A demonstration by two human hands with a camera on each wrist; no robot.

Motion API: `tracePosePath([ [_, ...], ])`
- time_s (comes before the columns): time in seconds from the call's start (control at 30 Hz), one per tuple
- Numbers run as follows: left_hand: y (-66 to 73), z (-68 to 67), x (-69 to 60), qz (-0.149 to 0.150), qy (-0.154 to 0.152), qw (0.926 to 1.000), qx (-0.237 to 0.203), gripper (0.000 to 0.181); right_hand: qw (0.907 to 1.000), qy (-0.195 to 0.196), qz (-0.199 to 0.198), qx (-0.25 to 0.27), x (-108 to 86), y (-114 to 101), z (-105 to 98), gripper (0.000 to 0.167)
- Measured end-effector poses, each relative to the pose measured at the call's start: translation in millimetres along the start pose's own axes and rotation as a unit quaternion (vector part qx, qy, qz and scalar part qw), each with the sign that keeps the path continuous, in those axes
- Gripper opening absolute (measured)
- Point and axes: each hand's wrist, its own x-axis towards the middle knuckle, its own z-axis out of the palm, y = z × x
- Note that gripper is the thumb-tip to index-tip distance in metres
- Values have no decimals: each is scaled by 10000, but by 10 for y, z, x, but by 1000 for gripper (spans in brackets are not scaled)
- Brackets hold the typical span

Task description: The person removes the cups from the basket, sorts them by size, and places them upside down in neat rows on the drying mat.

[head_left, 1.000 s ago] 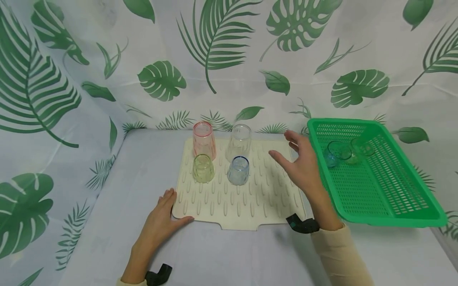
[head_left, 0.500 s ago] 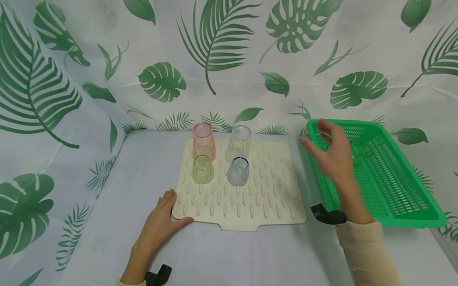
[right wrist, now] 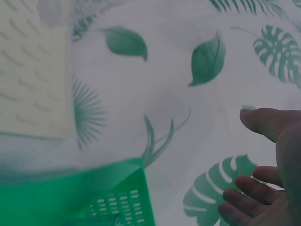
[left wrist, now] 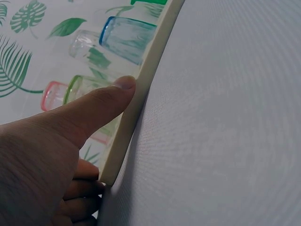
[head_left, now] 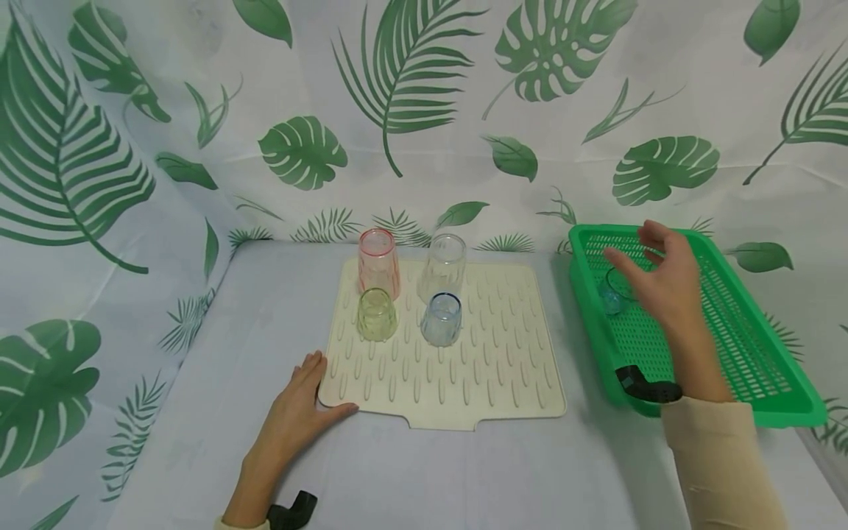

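My left hand [head_left: 294, 412] rests at the near left corner of a cream drying mat [head_left: 497, 375], fingers along its left edge, thumb on its front edge. In the left wrist view the thumb [left wrist: 101, 106] touches the mat's rim. Upside down on the mat are a tall pink-rimmed glass [head_left: 379, 269], a tall clear glass [head_left: 445, 269], a short green glass [head_left: 376, 316] and a short blue-rimmed glass [head_left: 441, 322]. My right hand [head_left: 672, 291] is over the green basket [head_left: 592, 353], thumb and fingers apart, holding nothing. A blue glass [head_left: 612, 298] in the basket shows left of it; other glasses there are hidden.
A white cloth [head_left: 411, 478] covers the table. Behind it hangs a leaf-patterned curtain [head_left: 437, 162]. The basket stands right of the mat, with a narrow strip of cloth between them.
My right hand has moved right from above the mat to over the basket, now covering some glasses inside. The left hand, the mat and its glasses have stayed in place.
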Motion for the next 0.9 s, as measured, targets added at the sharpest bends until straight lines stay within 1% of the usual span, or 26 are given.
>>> tracePosePath([
  [0.17, 4, -10, -2, -45, -48, 10000, -21, 106, 9994, -250, 136, -179, 72, 213, -52, 77],
  [0.4, 13, -16, -4, -70, -55, 10000, -22, 106, 9962, -645, 339, -484, 140, 497, -89, 85],
  [0.6, 15, -19, -3, -89, -86, 9999, -73, 106, 9932, -821, 295, -774, 149, 641, -116, 85],
  [0.8, 21, -25, -10, -85, -78, 9999, -90, 105, 9857, -1144, 296, -1198, 182, 725, -123, 87],
  [0.9, 20, -27, -11, -96, -64, 9999, -69, 106, 9794, -1395, 347, -1421, 205, 784, -112, 90],
])
